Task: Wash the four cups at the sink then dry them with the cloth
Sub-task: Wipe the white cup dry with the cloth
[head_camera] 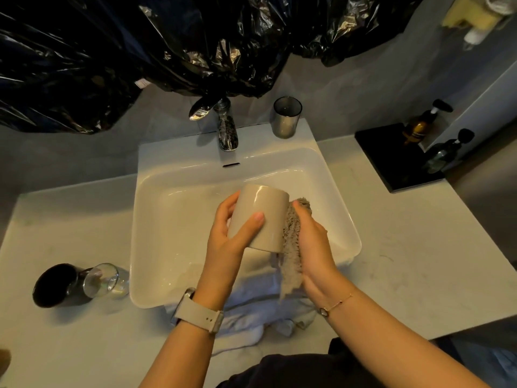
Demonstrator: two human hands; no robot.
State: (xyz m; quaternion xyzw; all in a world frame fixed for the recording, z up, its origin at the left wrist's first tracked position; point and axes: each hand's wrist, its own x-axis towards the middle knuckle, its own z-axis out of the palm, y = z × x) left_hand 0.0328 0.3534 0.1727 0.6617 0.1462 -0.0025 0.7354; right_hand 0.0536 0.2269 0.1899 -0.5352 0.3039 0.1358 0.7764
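Above the white sink [173, 247], my left hand [229, 236] grips a beige cup [263, 214] that is tilted, its open end facing down toward me. My right hand [313, 242] holds a grey fluffy cloth [292, 247] pressed against the cup's right side. A black cup [54, 285] and a clear glass [103, 280] lie on their sides on the counter left of the sink. A dark metallic cup [286, 117] stands upright on the sink's back rim, right of the faucet [225, 127].
A white towel [251, 312] drapes over the sink's front edge. Black plastic sheeting [140, 51] hangs over the wall behind. A black tray [397, 158] with two pump bottles [422, 124] sits at the back right of the counter.
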